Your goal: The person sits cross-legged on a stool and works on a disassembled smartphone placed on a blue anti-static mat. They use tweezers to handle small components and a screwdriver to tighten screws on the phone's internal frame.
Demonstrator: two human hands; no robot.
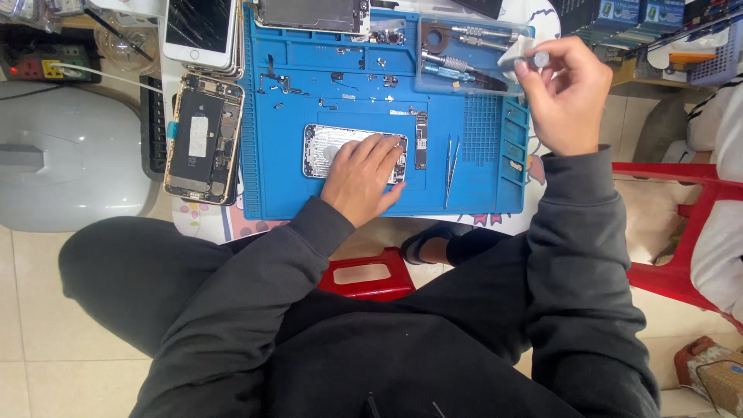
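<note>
Head view, left to right: an opened phone (203, 139) with its battery showing lies off the blue mat (309, 197) on the worktop. On the mat, the left hand (364, 176) presses flat, fingers (379, 149) spread, on a silver phone shell (325, 147); firm, even pressure should keep it from sliding. Tweezers (451, 166) lie just right of it. The right hand (563, 93) hovers over a clear tool tray (464, 54), fingers pinched on a small white-capped bottle (536, 59) beside a white wipe (512, 56), well apart from the shell.
</note>
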